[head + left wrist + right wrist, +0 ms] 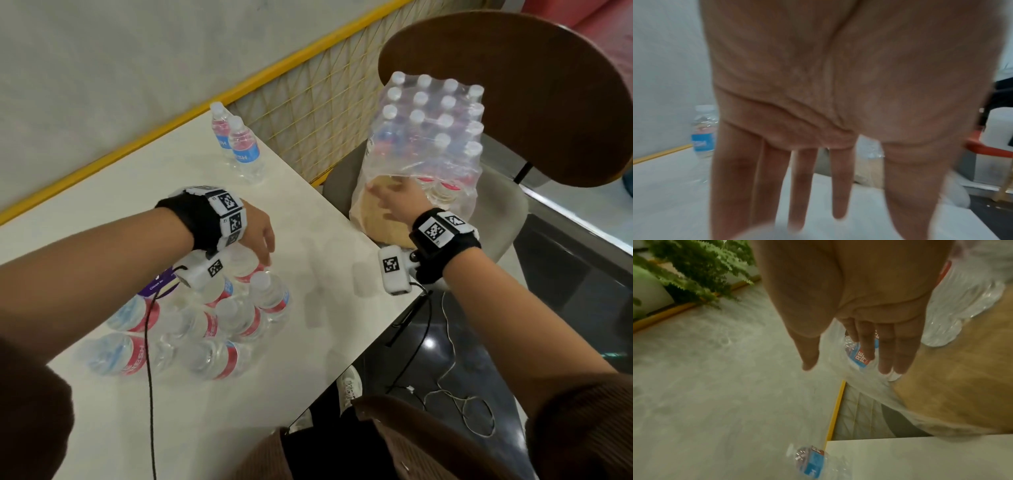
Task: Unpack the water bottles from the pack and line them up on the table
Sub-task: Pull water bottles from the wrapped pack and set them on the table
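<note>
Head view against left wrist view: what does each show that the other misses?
Only the head view shows the wrapped pack on the chair, the right hand reaching into its open end, and the cluster of bottles under the left hand. Only the left wrist view shows the left palm with straight fingers, holding nothing. Both show the table and a blue-labelled bottle standing near the wall.

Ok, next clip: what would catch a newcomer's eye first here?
The shrink-wrapped pack of bottles standing on the chair, with the right hand reaching into its torn-open end. Then the cluster of bottles on the table under the left hand, plus two blue-labelled bottles at the far edge.
</note>
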{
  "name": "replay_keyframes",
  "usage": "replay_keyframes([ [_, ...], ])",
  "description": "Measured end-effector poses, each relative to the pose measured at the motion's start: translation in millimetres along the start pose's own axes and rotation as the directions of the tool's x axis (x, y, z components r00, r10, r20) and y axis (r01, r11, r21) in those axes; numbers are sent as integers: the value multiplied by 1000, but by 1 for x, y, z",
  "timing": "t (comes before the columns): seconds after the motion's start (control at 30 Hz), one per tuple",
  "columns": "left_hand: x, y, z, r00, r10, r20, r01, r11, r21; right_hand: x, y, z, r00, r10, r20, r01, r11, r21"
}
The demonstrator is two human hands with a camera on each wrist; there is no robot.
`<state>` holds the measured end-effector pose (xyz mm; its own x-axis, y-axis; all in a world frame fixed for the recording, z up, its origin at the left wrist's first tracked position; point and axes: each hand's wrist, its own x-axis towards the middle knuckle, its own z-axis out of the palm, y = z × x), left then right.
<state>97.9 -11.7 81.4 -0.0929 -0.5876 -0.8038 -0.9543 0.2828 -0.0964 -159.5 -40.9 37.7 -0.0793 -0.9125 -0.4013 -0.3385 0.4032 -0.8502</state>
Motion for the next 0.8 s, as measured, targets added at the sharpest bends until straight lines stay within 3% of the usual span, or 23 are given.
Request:
replay_keyframes([
  [0.1,3,22,-19,969,47,-244,-58,997,-40,3,-14,0,998,4,-56,10,968,252],
  [0.2,12,56,-41,885,119,-451,-188,976,-112,11,-16,2,995,50,-84,-9,898,439],
  [0.4,40,123,-60,823,165,-543,-250,964,-86,13,-8,-4,1000,1,-24,11,858,514],
  [0.5,47,140,-69,822,190,-537,-266,962,-66,15,3,-14,995,-88,-36,95,934,344],
  [0.63,55,140,-76,814,153,-560,-321,922,-215,30,24,-25,994,-90,-61,89,996,-30],
  [0.73,55,138,-74,795,159,-585,-350,908,-229,47,28,-37,990,33,-135,-78,936,-343],
  [0.8,55,138,-72,778,168,-606,-365,905,-217,63,33,-44,987,106,-118,-149,870,-470],
])
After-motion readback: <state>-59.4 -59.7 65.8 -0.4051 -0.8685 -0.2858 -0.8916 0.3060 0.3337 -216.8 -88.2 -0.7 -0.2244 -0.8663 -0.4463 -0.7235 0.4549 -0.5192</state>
